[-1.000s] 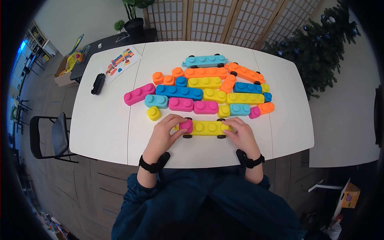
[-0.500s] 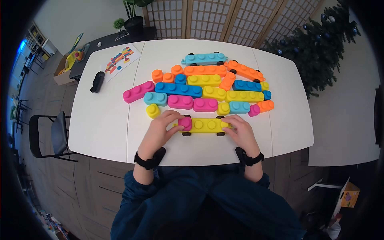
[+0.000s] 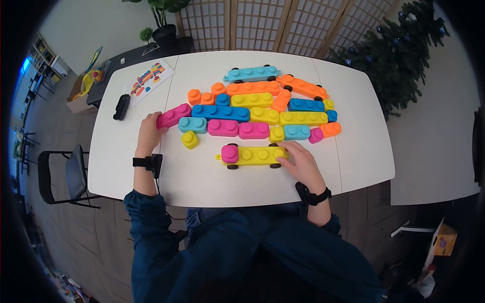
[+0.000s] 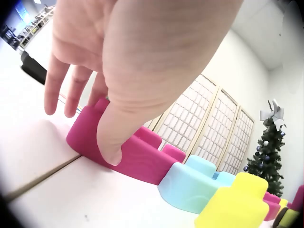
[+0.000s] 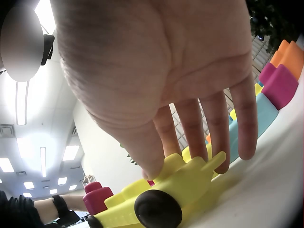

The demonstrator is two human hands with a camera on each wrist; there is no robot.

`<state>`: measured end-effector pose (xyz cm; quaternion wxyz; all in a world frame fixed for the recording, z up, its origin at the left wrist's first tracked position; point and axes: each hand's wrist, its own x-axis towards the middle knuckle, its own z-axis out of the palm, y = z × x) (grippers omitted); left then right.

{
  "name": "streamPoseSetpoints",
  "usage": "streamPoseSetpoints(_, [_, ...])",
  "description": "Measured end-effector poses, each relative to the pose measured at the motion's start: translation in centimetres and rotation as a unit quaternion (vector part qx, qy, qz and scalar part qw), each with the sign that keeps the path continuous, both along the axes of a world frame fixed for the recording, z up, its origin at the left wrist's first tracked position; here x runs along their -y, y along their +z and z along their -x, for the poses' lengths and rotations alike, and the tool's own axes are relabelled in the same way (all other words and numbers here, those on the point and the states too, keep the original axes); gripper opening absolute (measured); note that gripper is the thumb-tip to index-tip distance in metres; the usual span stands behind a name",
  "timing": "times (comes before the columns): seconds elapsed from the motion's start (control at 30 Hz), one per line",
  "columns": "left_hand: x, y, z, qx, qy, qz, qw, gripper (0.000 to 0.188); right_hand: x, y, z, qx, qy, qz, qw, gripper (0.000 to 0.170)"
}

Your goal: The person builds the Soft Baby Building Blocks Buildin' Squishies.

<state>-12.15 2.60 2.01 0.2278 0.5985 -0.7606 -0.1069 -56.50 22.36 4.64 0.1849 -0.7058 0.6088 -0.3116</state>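
A long pink block lies at the left end of the block group; my left hand is at its left end, thumb on the near side and a finger behind, as the left wrist view shows. The yellow wheeled base stands near the table's front, a small pink block on its left end. My right hand holds that base's right end between thumb and fingers; in the right wrist view the thumb touches a yellow stud above a black wheel.
Behind the base are rows of blocks, including a long blue one, a small yellow one and a light blue wheeled base. A printed picture sheet and a black object lie at the table's left.
My left hand has let go of the small pink block on the yellow base and moved left to the long pink block. My right hand remains at the base's right end.
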Motion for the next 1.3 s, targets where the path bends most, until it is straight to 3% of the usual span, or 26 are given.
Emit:
streamPoseSetpoints(0.07, [0.1, 0.2, -0.2, 0.002, -0.003, -0.02, 1.0, 0.053, -0.1, 0.4, 0.1, 0.012, -0.012, 0.009, 1.0, 0.034])
streamPoseSetpoints(0.27, [-2.8, 3.8, -0.4, -0.038, 0.057, 0.067, 0.995, 0.048, -0.6, 1.8, 0.7, 0.06, -0.024, 0.092, 0.994, 0.038])
streamPoseSetpoints(0.33, [-5.4, 6.5, 2.3, -0.133, 0.04, 0.1, 0.985, 0.049, -0.6, 2.5, 0.6, 0.067, -0.025, 0.114, 0.991, 0.039])
streamPoseSetpoints(0.5, [-10.2, 9.6, 10.1, -0.152, -0.142, 0.069, 0.976, 0.053, 0.7, 5.2, -1.9, 0.077, 0.027, 0.153, 0.985, 0.045])
streamPoseSetpoints(0.73, [-12.7, 8.5, 15.8, -0.157, -0.238, 0.047, 0.957, 0.06, 2.1, 5.7, -3.2, -0.034, 0.115, 0.147, 0.982, 0.054])
streamPoseSetpoints(0.83, [-12.9, 7.8, 16.0, -0.163, -0.24, 0.031, 0.956, 0.063, 1.7, 4.9, -2.8, 0.023, 0.096, 0.099, 0.99, 0.054])
streamPoseSetpoints(0.9, [-13.2, 7.6, 15.6, -0.235, -0.219, -0.018, 0.947, 0.063, 1.4, 4.6, -2.0, 0.028, 0.079, 0.095, 0.992, 0.052])
streamPoseSetpoints(1.0, [-12.9, 6.0, 14.0, -0.184, -0.226, -0.001, 0.957, 0.059, 1.0, 3.7, -0.4, 0.041, 0.06, 0.062, 0.995, 0.051])
streamPoseSetpoints(1.3, [-13.0, 4.1, 13.7, -0.218, -0.237, -0.085, 0.943, 0.045, 0.9, 2.2, -0.4, 0.063, 0.068, 0.004, 0.996, 0.05])
